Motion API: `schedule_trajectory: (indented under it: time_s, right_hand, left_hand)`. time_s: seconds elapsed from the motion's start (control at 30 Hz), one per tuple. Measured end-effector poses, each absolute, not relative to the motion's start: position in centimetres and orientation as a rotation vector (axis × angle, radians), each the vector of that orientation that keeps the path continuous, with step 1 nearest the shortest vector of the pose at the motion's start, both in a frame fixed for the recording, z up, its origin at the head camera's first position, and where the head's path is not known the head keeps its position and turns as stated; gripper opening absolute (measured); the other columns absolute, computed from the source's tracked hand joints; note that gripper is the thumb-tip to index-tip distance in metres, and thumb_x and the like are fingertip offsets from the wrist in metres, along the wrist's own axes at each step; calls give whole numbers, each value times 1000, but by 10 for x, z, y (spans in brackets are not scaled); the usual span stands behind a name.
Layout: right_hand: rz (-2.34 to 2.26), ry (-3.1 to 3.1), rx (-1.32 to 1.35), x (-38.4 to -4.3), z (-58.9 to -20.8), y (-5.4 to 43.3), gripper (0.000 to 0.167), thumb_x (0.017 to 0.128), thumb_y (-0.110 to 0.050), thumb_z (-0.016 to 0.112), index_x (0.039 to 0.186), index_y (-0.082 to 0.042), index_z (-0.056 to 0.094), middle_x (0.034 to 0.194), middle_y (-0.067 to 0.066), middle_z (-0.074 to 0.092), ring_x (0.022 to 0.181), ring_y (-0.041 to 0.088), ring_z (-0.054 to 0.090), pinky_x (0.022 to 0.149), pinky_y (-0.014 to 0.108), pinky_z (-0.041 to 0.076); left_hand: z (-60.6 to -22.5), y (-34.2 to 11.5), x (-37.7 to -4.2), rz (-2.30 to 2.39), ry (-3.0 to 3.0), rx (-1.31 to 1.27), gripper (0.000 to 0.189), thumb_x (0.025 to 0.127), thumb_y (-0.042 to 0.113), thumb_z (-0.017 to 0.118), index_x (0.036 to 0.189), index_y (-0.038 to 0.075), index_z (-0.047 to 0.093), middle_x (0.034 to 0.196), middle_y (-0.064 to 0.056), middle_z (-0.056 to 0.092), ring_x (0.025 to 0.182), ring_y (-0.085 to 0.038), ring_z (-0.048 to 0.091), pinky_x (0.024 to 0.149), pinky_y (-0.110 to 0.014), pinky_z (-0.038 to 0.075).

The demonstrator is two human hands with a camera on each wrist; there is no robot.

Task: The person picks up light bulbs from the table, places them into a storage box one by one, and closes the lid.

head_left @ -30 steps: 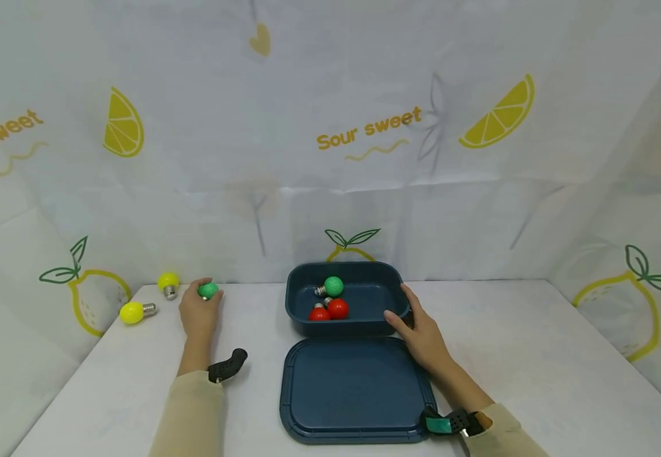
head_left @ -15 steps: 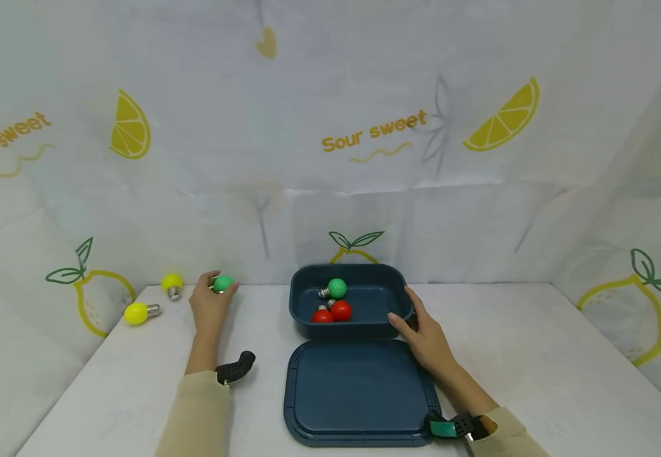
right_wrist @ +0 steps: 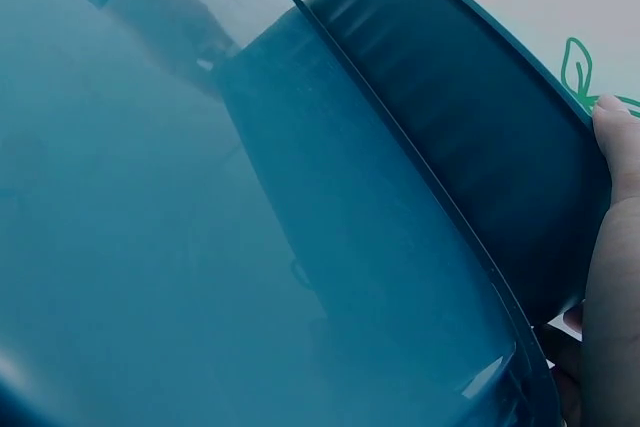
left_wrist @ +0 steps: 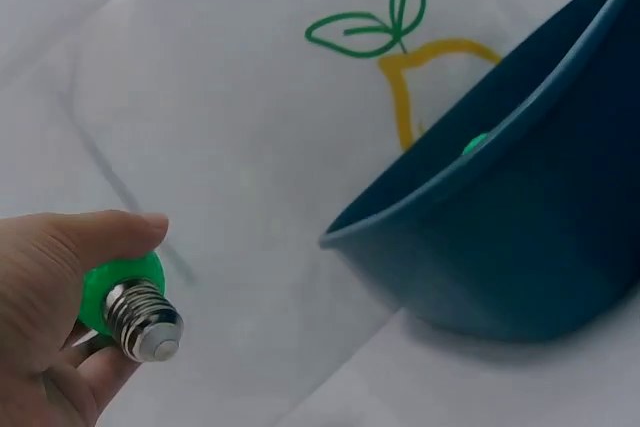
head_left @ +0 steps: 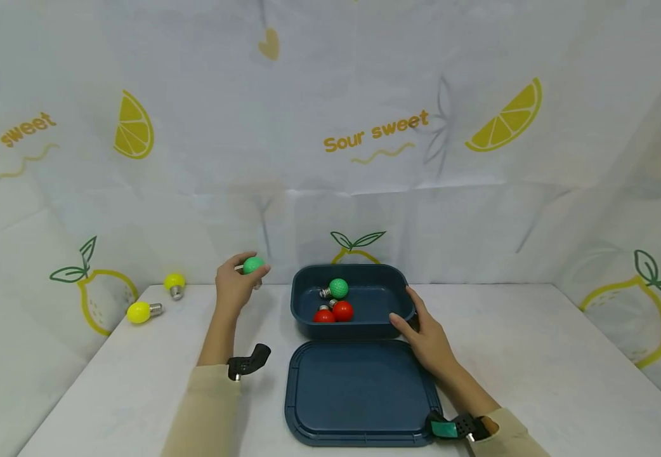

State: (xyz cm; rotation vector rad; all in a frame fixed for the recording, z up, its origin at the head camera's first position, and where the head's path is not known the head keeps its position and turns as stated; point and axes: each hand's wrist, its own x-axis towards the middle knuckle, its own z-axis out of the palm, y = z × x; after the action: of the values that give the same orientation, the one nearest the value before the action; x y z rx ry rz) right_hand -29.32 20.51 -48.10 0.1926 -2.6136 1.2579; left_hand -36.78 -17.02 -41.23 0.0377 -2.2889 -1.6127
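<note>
My left hand (head_left: 235, 279) holds a green light bulb (head_left: 254, 265) up off the table, left of a dark blue box (head_left: 353, 330). In the left wrist view the bulb's metal screw base (left_wrist: 148, 322) points outward between thumb and fingers. My right hand (head_left: 430, 336) grips the box at its front right corner, thumb at the front rim and fingers along the right side. Inside the box lie another green bulb (head_left: 339, 288) and two red bulbs, one (head_left: 343, 310) beside the other (head_left: 324, 315).
Two yellow bulbs lie at the table's far left, one (head_left: 174, 282) behind the other (head_left: 139, 312). A flat dark blue lid (head_left: 363, 393) rests in front of the box. A white printed cloth (head_left: 222, 158) hangs behind the table (head_left: 536, 362).
My left hand has lifted the green bulb from the table's back left and carried it right, toward the box. My right hand has stayed at the box's corner.
</note>
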Motion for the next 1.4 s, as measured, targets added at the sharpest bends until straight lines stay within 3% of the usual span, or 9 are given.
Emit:
schedule_trajectory:
  time_s: [0.3, 0.53, 0.83, 1.07, 1.4]
  right_hand:
    - [1238, -2609, 193, -294, -482, 204, 75, 101, -42, 58, 162, -21, 21, 133, 22, 65, 111, 32, 67, 98, 56, 50]
    - [1231, -2613, 190, -293, -481, 204, 74, 101, -42, 58, 162, -20, 22, 127, 21, 68, 106, 28, 67, 96, 53, 51]
    - [1225, -2621, 185, -293, -479, 205, 74, 101, -43, 58, 162, -21, 21, 119, 17, 70, 100, 22, 65, 92, 48, 51]
    - [1222, -2608, 194, -292, -479, 206, 74, 101, -41, 59, 162, -22, 22, 102, 11, 71, 89, 16, 62, 83, 38, 49]
    - [1228, -2622, 186, -293, -479, 205, 74, 101, -43, 57, 162, -23, 21, 111, 13, 71, 94, 18, 63, 88, 42, 50]
  left_hand:
    - [-403, -148, -362, -1477, -2314, -140, 51, 84, 30, 83, 129, 11, 68, 135, -14, 61, 114, -31, 60, 73, -28, 51]
    - [-404, -135, -362, -1460, -2290, -255, 45, 85, 21, 83, 126, 7, 69, 131, -15, 65, 115, -33, 64, 91, -42, 60]
    - [-409, -120, -362, -1497, -2323, -305, 44, 85, 22, 83, 123, 7, 69, 127, -13, 68, 116, -33, 67, 97, -46, 58]
    - [-420, -109, -364, -1443, -2343, -345, 45, 82, 23, 85, 122, 8, 69, 131, -11, 67, 117, -34, 67, 102, -53, 54]
    - [-435, -109, -369, -1395, -2392, -353, 44, 83, 24, 85, 122, 9, 71, 130, -11, 70, 126, -34, 63, 107, -56, 49]
